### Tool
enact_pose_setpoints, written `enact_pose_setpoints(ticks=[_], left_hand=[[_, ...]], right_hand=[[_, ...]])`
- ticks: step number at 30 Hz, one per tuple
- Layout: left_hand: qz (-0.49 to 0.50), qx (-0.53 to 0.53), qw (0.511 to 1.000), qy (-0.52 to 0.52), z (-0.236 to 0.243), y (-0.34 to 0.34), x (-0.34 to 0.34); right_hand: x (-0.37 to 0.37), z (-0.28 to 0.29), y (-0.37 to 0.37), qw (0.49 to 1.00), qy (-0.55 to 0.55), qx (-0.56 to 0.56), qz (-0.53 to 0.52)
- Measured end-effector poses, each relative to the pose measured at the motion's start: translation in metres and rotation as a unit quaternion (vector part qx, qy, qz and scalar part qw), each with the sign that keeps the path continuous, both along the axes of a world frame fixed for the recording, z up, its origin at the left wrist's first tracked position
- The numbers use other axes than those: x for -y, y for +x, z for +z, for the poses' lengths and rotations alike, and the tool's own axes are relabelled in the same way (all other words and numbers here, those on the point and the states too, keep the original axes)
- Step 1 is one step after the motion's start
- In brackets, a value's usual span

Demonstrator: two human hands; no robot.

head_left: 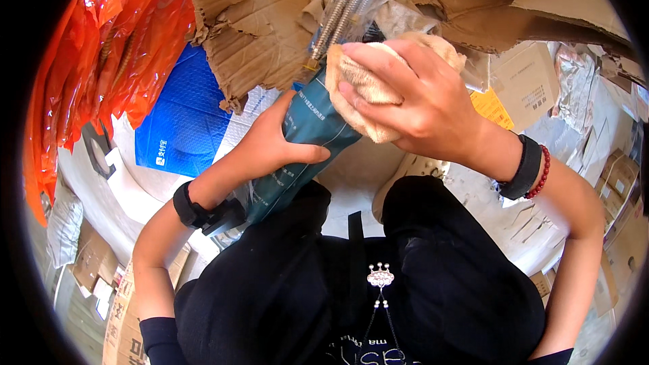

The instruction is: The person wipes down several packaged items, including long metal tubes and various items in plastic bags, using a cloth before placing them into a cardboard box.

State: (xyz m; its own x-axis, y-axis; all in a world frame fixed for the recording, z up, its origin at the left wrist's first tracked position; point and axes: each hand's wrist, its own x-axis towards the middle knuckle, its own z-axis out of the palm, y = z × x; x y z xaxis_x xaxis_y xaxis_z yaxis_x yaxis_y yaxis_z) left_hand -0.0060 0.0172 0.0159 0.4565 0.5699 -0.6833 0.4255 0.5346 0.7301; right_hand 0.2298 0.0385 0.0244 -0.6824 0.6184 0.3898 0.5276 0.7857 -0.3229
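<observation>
A long dark teal package [295, 174] with pale printing slants across in front of my knees. My left hand [274, 140] is closed round its left side, the thumb lying across the top face. With my right hand [433, 94] I grip a beige towel cloth [370, 81], bunched under the fingers and touching the package's upper right end. Just beyond the package lie ribbed metal hoses [346, 5] in clear plastic wrap. The cloth and right hand hide part of the package's far end.
Torn brown cardboard [250, 20] spreads along the far side. Orange plastic bags [115, 47] hang at the left above a blue padded envelope [186, 111]. A cardboard box [524, 81] and crumpled clear plastic [578, 88] lie at the right.
</observation>
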Motion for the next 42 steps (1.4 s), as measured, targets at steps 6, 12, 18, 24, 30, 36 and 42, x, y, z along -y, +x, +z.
enact_pose_setpoints(ticks=[6, 12, 18, 24, 30, 36, 42], left_hand=[[-0.005, 0.012, 1.0, -0.023, -0.003, -0.004, 0.003], [-0.029, 0.037, 0.998, -0.035, -0.001, -0.005, 0.004], [-0.059, 0.031, 0.997, -0.047, -0.001, -0.005, 0.003], [-0.048, 0.037, 0.997, -0.041, -0.004, -0.007, 0.004], [-0.03, 0.04, 0.998, -0.04, -0.004, -0.009, 0.004], [-0.02, 0.032, 0.999, -0.037, -0.005, -0.013, 0.001], [-0.011, 0.035, 0.999, -0.033, -0.006, -0.012, 0.003]], right_hand=[[0.008, -0.004, 0.008, 0.998, 0.041, 0.037, 0.033], [-0.007, -0.008, 0.016, 0.994, 0.006, -0.028, 0.107], [-0.016, 0.002, 0.022, 0.98, -0.076, 0.023, 0.182], [-0.017, 0.007, 0.016, 0.966, -0.114, -0.004, 0.234], [-0.019, 0.003, 0.027, 0.955, -0.209, -0.039, 0.207], [-0.033, 0.027, 0.057, 0.932, -0.352, -0.087, 0.003], [-0.038, 0.025, 0.051, 0.95, -0.294, -0.1, -0.009]])
